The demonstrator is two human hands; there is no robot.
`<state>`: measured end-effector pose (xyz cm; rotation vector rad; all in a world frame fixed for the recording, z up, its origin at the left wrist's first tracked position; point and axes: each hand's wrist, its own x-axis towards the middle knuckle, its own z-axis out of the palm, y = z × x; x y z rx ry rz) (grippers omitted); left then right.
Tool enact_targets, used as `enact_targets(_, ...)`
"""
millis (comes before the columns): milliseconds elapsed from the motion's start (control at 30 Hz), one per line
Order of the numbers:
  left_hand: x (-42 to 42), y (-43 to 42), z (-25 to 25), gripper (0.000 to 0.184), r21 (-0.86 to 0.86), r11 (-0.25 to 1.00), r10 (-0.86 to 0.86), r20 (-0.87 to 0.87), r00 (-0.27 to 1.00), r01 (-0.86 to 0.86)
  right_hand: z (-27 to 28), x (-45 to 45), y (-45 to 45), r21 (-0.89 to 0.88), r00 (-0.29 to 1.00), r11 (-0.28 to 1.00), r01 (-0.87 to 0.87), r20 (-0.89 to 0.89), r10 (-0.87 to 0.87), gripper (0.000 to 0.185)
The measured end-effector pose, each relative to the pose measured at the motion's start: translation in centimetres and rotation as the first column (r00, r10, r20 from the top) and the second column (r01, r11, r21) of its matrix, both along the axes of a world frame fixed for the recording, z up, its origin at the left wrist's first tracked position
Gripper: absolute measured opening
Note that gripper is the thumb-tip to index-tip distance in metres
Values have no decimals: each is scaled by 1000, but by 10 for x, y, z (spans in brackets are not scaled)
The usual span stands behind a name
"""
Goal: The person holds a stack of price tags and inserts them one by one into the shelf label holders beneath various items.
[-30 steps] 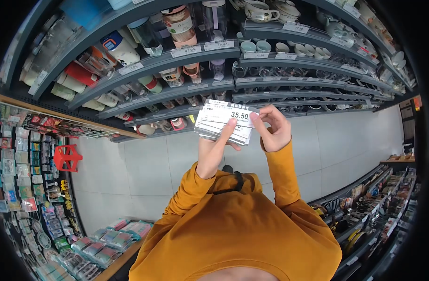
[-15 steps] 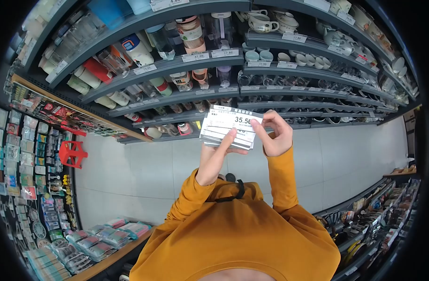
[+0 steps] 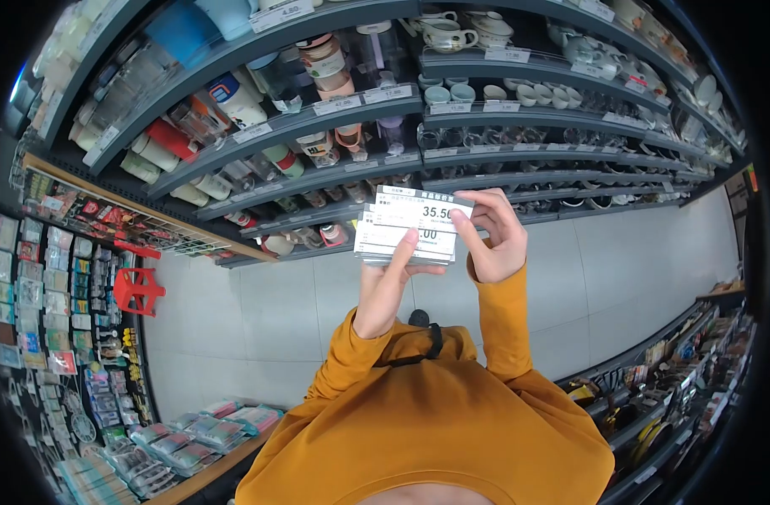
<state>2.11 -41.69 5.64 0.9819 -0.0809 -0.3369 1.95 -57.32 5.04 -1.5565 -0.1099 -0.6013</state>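
Observation:
My left hand [image 3: 388, 286] holds a stack of white price cards [image 3: 402, 243] from below, its thumb pressed on their face. The top card [image 3: 410, 204] reads 35.50 and is pinched at its right edge between the thumb and fingers of my right hand [image 3: 496, 236]. That card sits shifted up and to the right of the stack, so part of the card beneath shows, with digits ending in .00. Both hands are in front of my body, above the floor.
Shelves ahead hold bottles [image 3: 324, 64], cups [image 3: 462, 93] and teapots [image 3: 449, 35], with price labels along their edges. A red stool [image 3: 139, 291] stands at left. Packaged goods [image 3: 183, 450] lie at lower left; another shelf [image 3: 654, 396] is at lower right.
The top card has slid up and right relative to the stack, uncovering more of the card beneath. The camera view has shifted slightly.

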Motion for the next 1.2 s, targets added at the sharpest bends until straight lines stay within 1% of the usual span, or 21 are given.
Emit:
enact_targets(67,-1,-5,0,30,-1,1000,-3,3,1000,3,5,-5,-4,0,1000,1000,11,-12,-11,23)
enact_targets(167,-5,-12,3,29,10,1000,-2,0,1000,2,6,-12,-11,79,999,997,6,-41,-3,24)
enact_targets(267,-6,-18,4,28,34,999,-14,4,1000,14,11,-21,-14,69,998,998,11,-70,-7,25)
enact_targets(367,-6,-23,3,26,36,999,-25,3,1000,25,10,-25,-19,5,998,1000,15,-61,-15,27)
enact_targets(467,-4,-25,-1,26,50,998,-39,5,999,38,7,-27,-22,21,998,999,28,-62,-26,27)
enact_targets(600,-3,-29,-5,26,63,998,-33,6,999,33,8,-32,-21,9,992,996,88,-87,-87,40)
enact_targets(633,-3,-29,-6,26,65,997,-34,8,999,33,4,-31,-23,-15,994,997,76,-78,-77,45)
enact_targets(800,-2,-29,-5,25,42,999,-18,-6,1000,19,4,-30,-23,-46,995,997,70,-68,-73,43)
enact_targets(933,-3,-24,-7,25,32,999,-5,0,1000,5,1,-25,-19,-57,996,998,28,-82,-33,41)
enact_targets(1033,-2,-17,-5,25,33,999,23,-1,1000,-23,-3,-22,-15,-95,997,995,1,-73,-8,47)
enact_targets(1133,-2,-14,-4,25,28,999,45,-7,999,-45,4,-21,-4,41,999,999,33,-39,-31,55)
enact_targets(1167,-2,-14,-5,25,24,998,50,-9,999,-50,2,-21,-4,17,998,999,38,-53,-37,62)
enact_targets(1200,-2,-14,-5,25,24,998,51,-3,999,-51,2,-21,-4,12,998,999,37,-54,-36,62)
